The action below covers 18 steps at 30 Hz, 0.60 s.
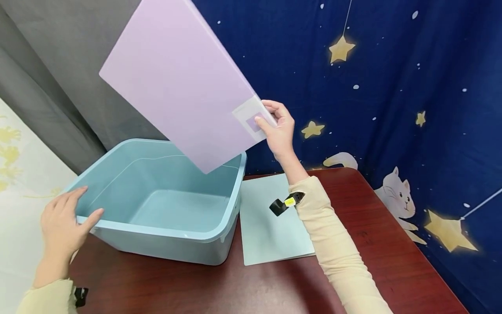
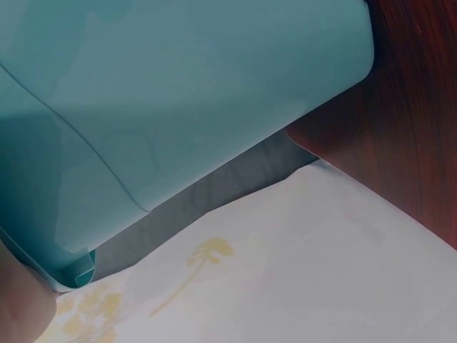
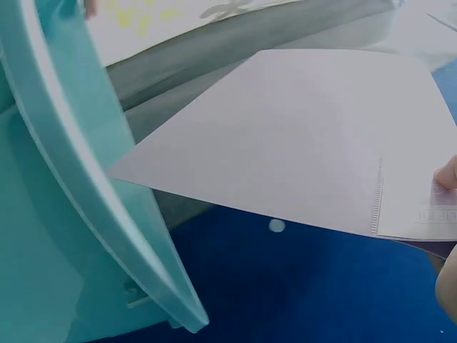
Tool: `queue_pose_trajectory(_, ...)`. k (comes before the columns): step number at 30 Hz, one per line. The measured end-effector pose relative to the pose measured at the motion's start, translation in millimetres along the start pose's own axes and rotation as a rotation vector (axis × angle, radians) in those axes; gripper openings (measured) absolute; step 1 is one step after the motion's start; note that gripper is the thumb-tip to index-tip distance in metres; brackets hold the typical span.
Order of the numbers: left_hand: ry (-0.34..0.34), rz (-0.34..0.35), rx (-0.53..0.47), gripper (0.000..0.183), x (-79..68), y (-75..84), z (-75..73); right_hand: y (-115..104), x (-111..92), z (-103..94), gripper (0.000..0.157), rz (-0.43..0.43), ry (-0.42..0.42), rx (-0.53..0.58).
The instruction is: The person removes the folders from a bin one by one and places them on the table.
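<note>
Lilac folder (image 1: pixel 176 83) (outside left wrist view)

Reddish-brown table (image 1: pixel 376 226) — on it, a blue bin (image 1: pixel 176 247), pale-blue folder (image 1: pixel 268 229).

1. We can reach down into the front of the blue bin (image 1: pixel 157 230).
2. Our purple folder (image 1: pixel 180 78) blocks its back right from above.
3. Our left hand (image 1: pixel 62 221) blocks the near left corner.

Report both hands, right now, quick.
Left hand: open, resting over the corner rim of the blue tub.
Right hand: closed, holding the lilac folder between thumb and fingers.
</note>
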<state>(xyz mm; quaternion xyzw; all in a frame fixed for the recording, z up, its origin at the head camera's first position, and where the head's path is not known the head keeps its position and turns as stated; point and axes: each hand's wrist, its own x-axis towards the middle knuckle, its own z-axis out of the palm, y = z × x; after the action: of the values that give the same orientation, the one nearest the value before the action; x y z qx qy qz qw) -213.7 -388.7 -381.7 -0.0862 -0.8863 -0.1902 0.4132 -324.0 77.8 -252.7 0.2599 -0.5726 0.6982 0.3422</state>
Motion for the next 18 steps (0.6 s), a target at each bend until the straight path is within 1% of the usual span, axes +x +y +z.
queue_pose_trajectory(6, 0.006, 0.013, 0.005, 0.07, 1.1, -1.0, 1.0, -4, 0, -14.0, 0.035, -0.058, 0.058, 0.084)
queue_pose_trajectory(10, 0.015, 0.02, 0.005, 0.071, 1.1, -1.7, 1.5, -8, -3, -21.1, 0.035, -0.049, 0.087, 0.111)
queue_pose_trajectory(18, 0.011, 0.011, 0.007, 0.068, 1.0, -1.5, 1.2, -15, -9, -34.8, 0.036, -0.047, 0.146, 0.145)
